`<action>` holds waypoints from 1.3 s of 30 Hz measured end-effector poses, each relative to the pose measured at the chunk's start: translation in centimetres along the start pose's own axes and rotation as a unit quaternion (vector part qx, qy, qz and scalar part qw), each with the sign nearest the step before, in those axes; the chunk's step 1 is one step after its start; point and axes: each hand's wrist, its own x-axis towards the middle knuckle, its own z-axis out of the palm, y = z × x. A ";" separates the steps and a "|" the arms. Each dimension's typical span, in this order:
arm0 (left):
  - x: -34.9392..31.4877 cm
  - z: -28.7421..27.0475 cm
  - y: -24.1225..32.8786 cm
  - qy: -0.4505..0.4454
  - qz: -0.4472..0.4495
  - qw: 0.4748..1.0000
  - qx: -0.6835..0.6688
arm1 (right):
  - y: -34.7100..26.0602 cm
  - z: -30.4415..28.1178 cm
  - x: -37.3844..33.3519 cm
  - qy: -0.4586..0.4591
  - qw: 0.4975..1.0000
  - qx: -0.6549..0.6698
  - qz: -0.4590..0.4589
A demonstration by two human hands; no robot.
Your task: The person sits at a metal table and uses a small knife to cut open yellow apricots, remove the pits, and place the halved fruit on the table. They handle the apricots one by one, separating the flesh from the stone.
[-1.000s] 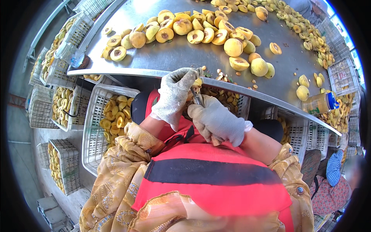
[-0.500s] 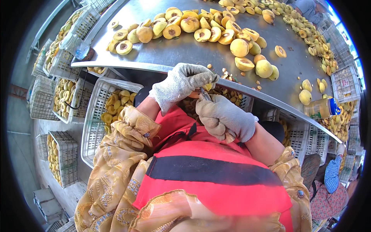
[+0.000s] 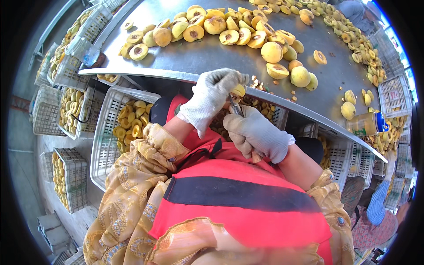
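My left hand (image 3: 211, 95), in a pale knit glove, is closed on a yellow peach half (image 3: 239, 90) just off the table's near edge. My gloved right hand (image 3: 258, 132) grips a hand tool with a narrow metal end (image 3: 236, 106). A bit of its wooden handle (image 3: 256, 156) shows below the fist. The metal end points up at the peach half, close under it; whether they touch is hard to tell. Cut peach halves (image 3: 194, 32) and whole peaches (image 3: 271, 52) lie in a curved row on the metal table (image 3: 185, 59).
Below my hands sits cut fruit (image 3: 256, 105), partly hidden. A white crate (image 3: 102, 145) of peach halves stands at my left, with more crates (image 3: 76, 181) beyond. A blue-capped bottle (image 3: 369, 123) lies on the table's right. A co-worker's blue sleeve (image 3: 377, 203) shows at lower right.
My left hand has turned slightly, and the peach half in it shows more. My right hand keeps its grip on the tool. The co-worker's arm at lower right has shifted.
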 end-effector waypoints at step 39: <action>-5.0 -20.9 10.3 0.341 -0.081 0.806 0.476 | 6.9 -5.9 -0.6 0.085 0.991 0.088 0.051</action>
